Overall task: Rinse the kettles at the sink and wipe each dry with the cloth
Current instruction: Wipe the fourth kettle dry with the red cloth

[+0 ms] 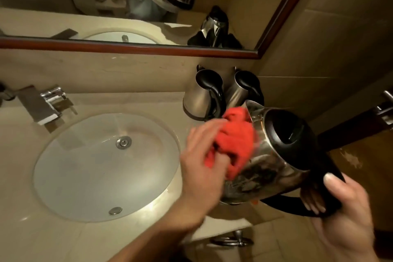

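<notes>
A steel kettle (272, 168) with a black lid and handle hangs tilted over the counter's right end, spout pointing away. My right hand (342, 208) grips its black handle. My left hand (202, 159) holds a bunched red cloth (236, 144) and presses it against the kettle's left side. Two more steel kettles stand against the back wall, one on the left (197, 100) and one on the right (238, 91), just behind the cloth.
A round white sink (70, 168) is set in the beige counter, with a chrome tap (42, 102) at its back left. A wood-framed mirror (148, 49) runs above. A towel ring (234, 240) hangs below the counter edge. A tiled wall closes the right side.
</notes>
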A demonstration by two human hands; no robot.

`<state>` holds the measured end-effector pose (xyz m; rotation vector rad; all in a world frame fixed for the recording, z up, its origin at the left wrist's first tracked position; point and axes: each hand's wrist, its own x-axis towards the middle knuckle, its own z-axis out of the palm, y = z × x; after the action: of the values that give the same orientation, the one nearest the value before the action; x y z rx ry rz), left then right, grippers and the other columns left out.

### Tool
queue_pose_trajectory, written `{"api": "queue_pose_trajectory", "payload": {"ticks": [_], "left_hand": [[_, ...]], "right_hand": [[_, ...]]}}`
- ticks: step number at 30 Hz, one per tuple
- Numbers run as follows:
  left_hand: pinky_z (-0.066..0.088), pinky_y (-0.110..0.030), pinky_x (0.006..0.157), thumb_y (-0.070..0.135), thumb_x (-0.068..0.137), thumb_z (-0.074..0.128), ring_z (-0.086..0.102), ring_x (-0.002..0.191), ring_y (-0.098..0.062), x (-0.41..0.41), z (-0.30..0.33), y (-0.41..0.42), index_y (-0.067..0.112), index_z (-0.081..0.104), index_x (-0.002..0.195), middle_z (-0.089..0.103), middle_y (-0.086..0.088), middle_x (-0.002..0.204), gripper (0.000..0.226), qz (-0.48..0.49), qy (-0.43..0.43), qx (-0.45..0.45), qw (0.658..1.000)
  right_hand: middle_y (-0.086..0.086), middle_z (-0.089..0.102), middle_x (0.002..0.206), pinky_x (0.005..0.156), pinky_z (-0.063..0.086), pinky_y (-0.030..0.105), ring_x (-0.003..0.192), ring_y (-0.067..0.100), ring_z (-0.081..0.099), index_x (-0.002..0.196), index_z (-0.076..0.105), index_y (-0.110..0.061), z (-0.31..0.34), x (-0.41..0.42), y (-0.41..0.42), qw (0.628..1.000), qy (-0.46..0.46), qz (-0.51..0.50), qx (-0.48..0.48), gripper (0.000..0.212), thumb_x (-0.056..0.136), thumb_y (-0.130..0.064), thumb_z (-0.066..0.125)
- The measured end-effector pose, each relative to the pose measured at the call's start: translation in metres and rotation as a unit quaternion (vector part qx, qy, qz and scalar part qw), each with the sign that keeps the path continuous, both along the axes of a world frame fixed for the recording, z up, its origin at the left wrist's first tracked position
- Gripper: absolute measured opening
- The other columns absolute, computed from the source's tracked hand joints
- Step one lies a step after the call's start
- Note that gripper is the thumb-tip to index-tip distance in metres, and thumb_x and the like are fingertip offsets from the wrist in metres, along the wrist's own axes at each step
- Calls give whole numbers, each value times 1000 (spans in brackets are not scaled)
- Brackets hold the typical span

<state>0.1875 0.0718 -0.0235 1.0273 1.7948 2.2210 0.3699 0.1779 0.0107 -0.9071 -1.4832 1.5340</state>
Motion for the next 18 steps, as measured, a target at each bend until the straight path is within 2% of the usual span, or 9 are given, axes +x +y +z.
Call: {"api": "queue_pose_trajectory", "payload": {"ticks": [2,3,4,6,7,9,12,15,18], "left_hand": [[44,-25,69,25,83,52,57,77,-6,-25,-14,5,25,71,83,65,12,79,19,-50,-148,-48,987],[43,-27,64,28,85,53,54,69,-6,-40,-21,11,22,71,76,64,9,70,21,-86,-195,-93,973],[46,-34,67,31,88,53,59,68,-10,-55,-27,19,16,72,78,69,2,71,26,-124,-213,-154,957],[52,-47,88,34,94,56,70,86,-23,-78,-38,31,8,75,92,75,-13,89,32,-200,-232,-240,921],[50,-51,95,33,95,58,71,92,-27,-85,-41,35,6,75,97,75,-17,96,32,-233,-251,-258,903],[48,-54,98,35,93,61,69,89,-26,-90,-45,40,0,73,99,74,-21,99,38,-268,-271,-280,881],[51,-57,85,40,86,55,67,82,-32,-81,-45,35,3,69,91,70,-21,88,40,-156,-229,-254,927],[48,-41,68,33,84,54,61,75,-18,-55,-37,11,16,69,91,68,-7,80,24,-10,-236,-148,961],[49,-26,80,28,82,59,63,91,-13,-20,-17,-14,28,63,94,63,-10,99,13,63,-166,-30,984]], "right_hand": [[-1,46,47,42,39,16,40,12,46,59,64,-17,3,0,1,1000,-10,0,5,25,80,-17,49],[0,45,48,43,39,16,41,13,46,59,62,-14,4,0,2,1000,-16,9,10,22,79,-19,53],[1,45,49,43,39,16,42,14,46,58,61,-12,7,0,2,1000,-21,18,14,22,77,-22,57],[-3,49,49,45,42,15,43,10,49,55,65,-16,9,-1,2,999,-20,30,14,27,79,-22,55],[-5,51,49,46,43,14,44,8,51,54,66,-20,9,-2,3,999,-16,37,15,32,81,-19,50],[-6,51,48,46,42,13,43,8,51,52,65,-23,9,-8,2,999,-14,38,18,35,82,-17,47],[-6,55,50,47,43,13,45,9,53,55,69,-21,3,-17,6,1000,-7,14,15,31,81,-19,53],[-6,57,53,50,44,15,50,9,53,59,73,-20,0,-29,8,999,-9,20,28,27,81,-19,58],[7,60,59,53,45,18,53,18,55,63,72,-15,1,-43,8,999,-9,39,29,23,79,-32,74]]}}
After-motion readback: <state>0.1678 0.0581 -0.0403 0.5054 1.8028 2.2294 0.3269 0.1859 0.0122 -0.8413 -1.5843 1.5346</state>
